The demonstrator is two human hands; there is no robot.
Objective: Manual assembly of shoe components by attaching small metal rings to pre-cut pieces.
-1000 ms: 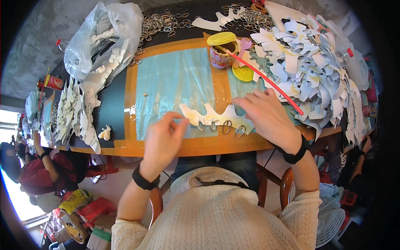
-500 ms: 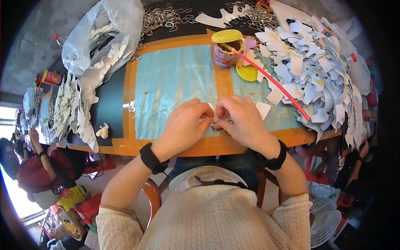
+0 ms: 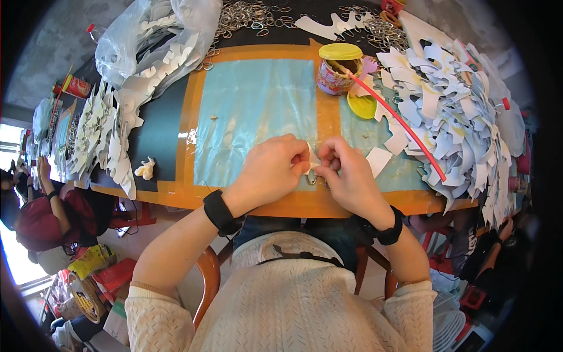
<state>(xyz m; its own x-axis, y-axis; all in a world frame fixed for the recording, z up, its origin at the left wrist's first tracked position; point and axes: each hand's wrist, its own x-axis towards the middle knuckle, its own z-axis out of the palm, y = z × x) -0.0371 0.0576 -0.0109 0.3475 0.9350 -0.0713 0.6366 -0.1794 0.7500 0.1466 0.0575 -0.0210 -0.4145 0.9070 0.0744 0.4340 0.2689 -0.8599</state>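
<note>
Close to the table's front edge, my left hand [image 3: 274,166] pinches a small white cut-out piece [image 3: 314,156] between thumb and fingers. A small metal ring [image 3: 311,178] shows just below the piece, and it seems to be attached to it. Across from it, my right hand [image 3: 350,176] has its thumb and fingers drawn together at the piece's right side; its fingertips partly hide what they grip. Another white piece [image 3: 378,161] lies flat just right of my right hand.
Blue sheeting [image 3: 255,100] edged with brown tape covers the work area. Behind it stands an open tub [image 3: 332,80] with a yellow lid and a red stick [image 3: 404,129]. White pieces heap at right [image 3: 451,117]; metal rings [image 3: 252,20] lie at the back. Co-workers sit on both sides.
The view has shifted slightly, so the table appears further right. My fingers have parted a little, and more of the white piece and the ring shows between them.
</note>
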